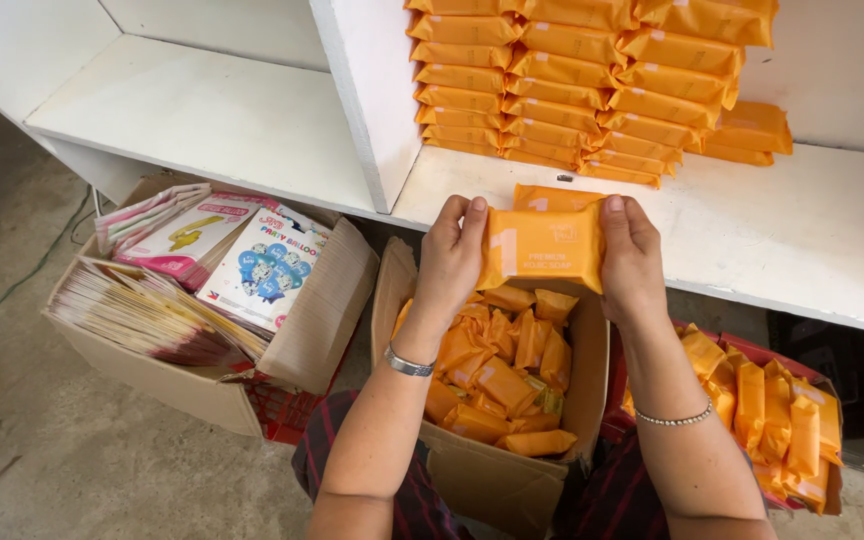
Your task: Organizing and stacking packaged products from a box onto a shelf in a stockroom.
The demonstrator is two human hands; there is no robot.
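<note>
Head view, one frame. Centre of frame: both hands hold one orange packet (544, 248) between them, level, printed face up. Left hand (449, 262) clamps the packet's left end, thumb on top near the upper corner; right hand (632, 262) clamps the right end the same way. Each wrist carries a bracelet.

Packet: flat rectangular pillow pack, bright orange wrapper, a pale vertical band near its left end and pale print in the middle. Wrapper looks smooth and sealed. It sits just over the front edge of a white shelf (802, 235), with a second packet of the same kind partly showing directly behind it.

Upper centre to upper right: a neat stack of matching orange packets (592, 90) on the shelf, several columns wide, beside a white upright divider (362, 100).

Below the hands: an open cardboard box (497, 480) filled with loose orange packets lying at mixed angles. Lower right: a second box (767, 420), also holding orange packets, mostly on edge.

Left of frame: another cardboard box (312, 320) with flat packs of party balloons (270, 268) and bundled paper sheets, standing on a concrete floor (72, 440).
</note>
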